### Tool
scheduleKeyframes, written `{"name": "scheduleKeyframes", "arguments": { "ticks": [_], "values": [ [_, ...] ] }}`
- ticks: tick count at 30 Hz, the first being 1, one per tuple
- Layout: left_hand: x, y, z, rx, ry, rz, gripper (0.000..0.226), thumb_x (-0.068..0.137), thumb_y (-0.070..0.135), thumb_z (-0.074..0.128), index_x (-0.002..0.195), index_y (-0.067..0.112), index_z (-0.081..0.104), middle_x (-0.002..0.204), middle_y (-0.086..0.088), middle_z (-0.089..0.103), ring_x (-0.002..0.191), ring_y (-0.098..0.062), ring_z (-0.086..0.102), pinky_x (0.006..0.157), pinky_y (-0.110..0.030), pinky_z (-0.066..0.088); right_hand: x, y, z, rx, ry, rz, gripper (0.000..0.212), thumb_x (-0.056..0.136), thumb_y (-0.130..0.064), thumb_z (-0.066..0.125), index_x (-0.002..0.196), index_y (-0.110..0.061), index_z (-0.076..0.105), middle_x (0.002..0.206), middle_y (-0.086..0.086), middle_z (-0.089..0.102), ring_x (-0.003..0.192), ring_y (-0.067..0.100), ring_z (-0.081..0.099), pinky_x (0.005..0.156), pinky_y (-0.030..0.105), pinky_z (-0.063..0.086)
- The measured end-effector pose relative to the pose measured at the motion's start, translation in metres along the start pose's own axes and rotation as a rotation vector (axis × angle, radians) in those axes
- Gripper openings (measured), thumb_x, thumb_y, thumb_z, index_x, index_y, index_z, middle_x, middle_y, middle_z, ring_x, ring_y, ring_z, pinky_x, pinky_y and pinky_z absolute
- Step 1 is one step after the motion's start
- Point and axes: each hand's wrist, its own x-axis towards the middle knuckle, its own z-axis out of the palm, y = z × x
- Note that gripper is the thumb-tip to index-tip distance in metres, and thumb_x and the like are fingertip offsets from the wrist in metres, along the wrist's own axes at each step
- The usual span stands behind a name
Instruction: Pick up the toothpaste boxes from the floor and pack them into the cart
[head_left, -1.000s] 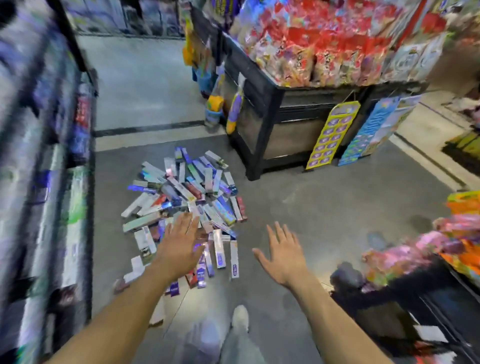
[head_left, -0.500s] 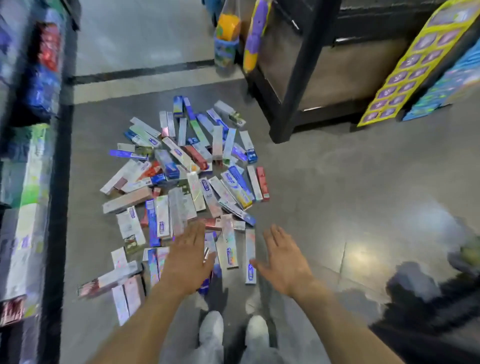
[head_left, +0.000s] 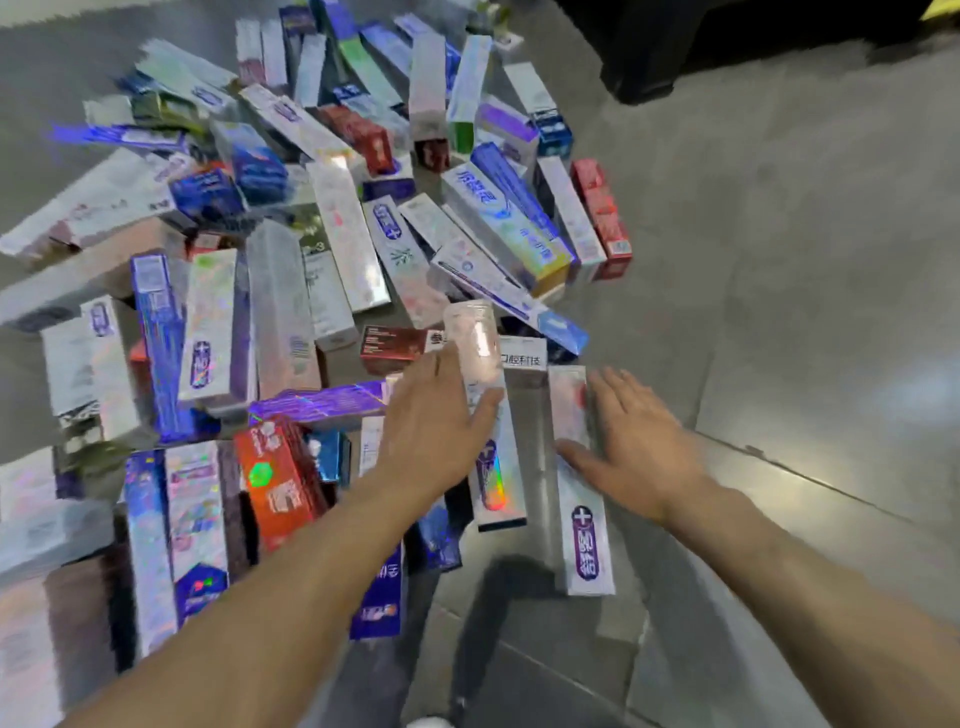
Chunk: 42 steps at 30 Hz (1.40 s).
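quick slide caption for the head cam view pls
Both hands, left and right, reach open over scattered toothpaste boxes on the grey floor.

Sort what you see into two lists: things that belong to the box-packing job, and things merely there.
Job: toothpaste boxes heaped on the floor; left hand; right hand, touching a white box.
Merely there: grey floor tiles; dark display base.

Counts in front of you

You are looking at dozens of toothpaste boxes (head_left: 332, 249), too heaped for exact counting, and two hands.
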Motion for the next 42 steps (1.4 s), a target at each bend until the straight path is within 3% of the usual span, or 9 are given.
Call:
{"name": "scheduleKeyframes", "arguments": {
  "ticks": [6,10,16,22,25,27,30,33,42],
  "values": [
    [0.004,0.022,0.027,-0.290,0.003,-0.190,0.104,0.092,0.048,0.066,0.161,0.012,-0.004,0.164,-0.012,0.023,0.146,-0.031,0.029,0.115,-0.040,0.029,-0.004,-0.002,0.034,0.274,0.018,0.142,0.084,0.085,-0.073,0.050,0.147,-0.019,0.036,0.137,0.005,0.054,0.126,0.026,0.050,0.106,0.039,0.043],
    [0.002,0.023,0.036,-0.498,0.008,-0.423,0.076,0.087,0.044,0.074,0.143,0.012,0.034,0.138,-0.013,0.057,0.114,-0.030,0.057,0.089,-0.033,0.045,-0.019,-0.015,0.049,0.398,-0.025,0.286,0.074,0.081,-0.070,0.059,0.135,-0.022,0.043,0.129,0.003,0.057,0.117,0.028,0.054,0.095,0.040,0.048],
    [-0.001,0.020,0.043,-0.658,-0.035,-0.462,0.062,0.088,0.042,0.074,0.131,0.014,0.038,0.118,0.000,0.057,0.094,-0.014,0.054,0.059,-0.010,0.036,-0.018,-0.028,0.058,0.723,0.031,0.458,0.043,0.088,-0.041,0.066,0.116,-0.016,0.045,0.115,0.005,0.061,0.103,0.027,0.060,0.086,0.041,0.053],
    [-0.007,0.029,0.023,-0.819,-0.056,-0.532,0.063,0.080,0.045,0.082,0.127,0.021,0.048,0.114,0.002,0.068,0.096,-0.012,0.066,0.084,-0.032,0.054,-0.034,-0.018,0.017,1.058,0.106,0.481,0.024,0.096,-0.036,0.061,0.105,-0.023,0.043,0.101,0.000,0.063,0.082,0.011,0.062,0.057,0.023,0.046],
    [-0.016,0.054,-0.014,-0.928,-0.112,-0.510,0.060,0.082,0.038,0.082,0.129,0.019,0.050,0.111,0.002,0.070,0.082,-0.003,0.071,0.068,-0.020,0.054,-0.047,-0.019,-0.027,1.292,0.161,0.523,0.018,0.096,-0.030,0.062,0.104,-0.023,0.048,0.104,0.005,0.066,0.087,0.016,0.067,0.071,0.033,0.055],
    [-0.023,0.076,-0.047,-0.958,-0.132,-0.491,0.062,0.078,0.041,0.084,0.129,0.021,0.055,0.113,0.004,0.072,0.091,-0.007,0.071,0.078,-0.026,0.057,-0.060,-0.024,-0.067,1.437,0.165,0.534,0.020,0.092,-0.030,0.065,0.104,-0.020,0.052,0.107,0.012,0.068,0.094,0.027,0.071,0.086,0.051,0.057],
    [-0.036,0.119,-0.115,-0.982,-0.156,-0.455,0.055,0.075,0.041,0.086,0.119,0.024,0.056,0.104,0.008,0.072,0.091,-0.010,0.071,0.074,-0.026,0.057,-0.089,-0.035,-0.144,1.695,0.131,0.555,0.058,0.071,-0.038,0.070,0.118,-0.008,0.054,0.119,0.028,0.063,0.100,0.039,0.069,0.094,0.063,0.053],
    [-0.051,0.173,-0.197,-1.040,-0.177,-0.422,0.065,0.064,0.048,0.086,0.116,0.025,0.055,0.104,0.005,0.073,0.092,-0.015,0.072,0.079,-0.033,0.058,-0.125,-0.042,-0.232,1.865,0.106,0.484,0.073,0.075,-0.033,0.071,0.135,-0.001,0.044,0.131,0.034,0.054,0.103,0.039,0.065,0.096,0.064,0.050],
    [-0.108,0.348,-0.487,-1.119,-0.248,-0.312,0.084,0.054,0.058,0.093,0.122,0.029,0.053,0.108,-0.001,0.075,0.090,-0.022,0.075,0.084,-0.046,0.060,-0.265,-0.066,-0.533,1.914,0.055,0.179,0.051,0.100,-0.032,0.061,0.147,-0.022,0.045,0.140,0.019,0.058,0.128,0.043,0.056,0.106,0.065,0.043]
  ]
}}
